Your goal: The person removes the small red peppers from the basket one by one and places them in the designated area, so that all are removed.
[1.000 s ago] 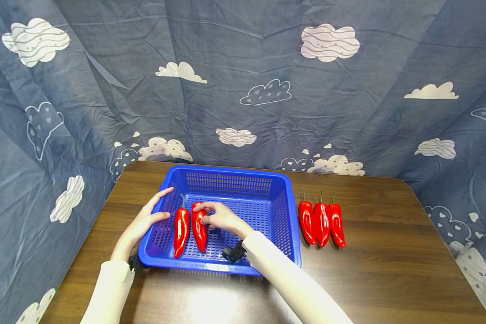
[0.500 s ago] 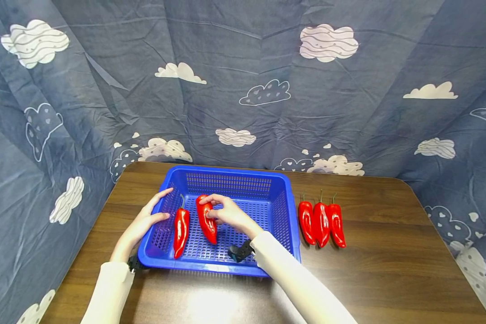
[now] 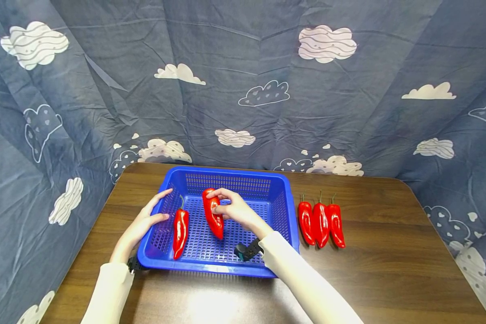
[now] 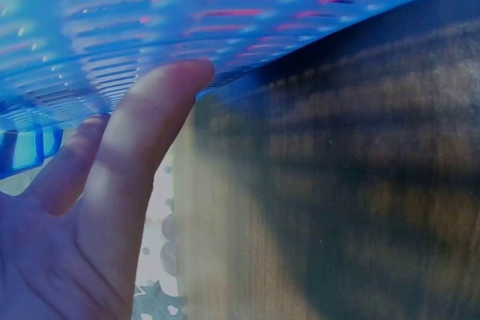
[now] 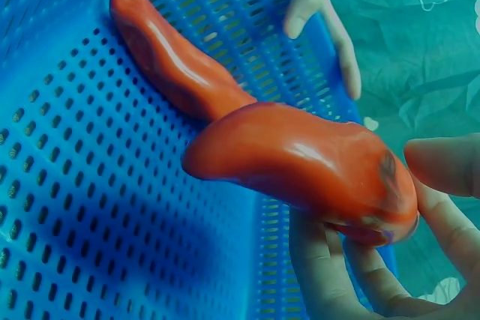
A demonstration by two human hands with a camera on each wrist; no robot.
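In the head view my right hand (image 3: 240, 211) grips a glossy red pepper (image 3: 213, 216) by its upper part, thumb on one side and fingers on the other. This pepper (image 5: 307, 166) hangs over the basket floor in the right wrist view, its tapered end pointing away from the palm. A second red pepper (image 3: 180, 234), with a green stem, lies along the left side of the blue plastic basket (image 3: 218, 268). My left hand (image 3: 141, 222) rests at the basket's left rim with thumb and fingers spread and fairly straight; the left wrist view shows the fingertips at the slotted wall (image 4: 112, 43).
Three red peppers with stems lie side by side on the wooden table (image 3: 389, 243), right of the basket: a left one (image 3: 306, 223), a middle one (image 3: 321, 225) and a right one (image 3: 335, 226). A dark cloth with clouds (image 3: 267, 130) hangs behind the table.
My right hand has raised its pepper from beside the other one and carried it right and toward the back, over the basket's middle. The left hand has stayed at the rim.
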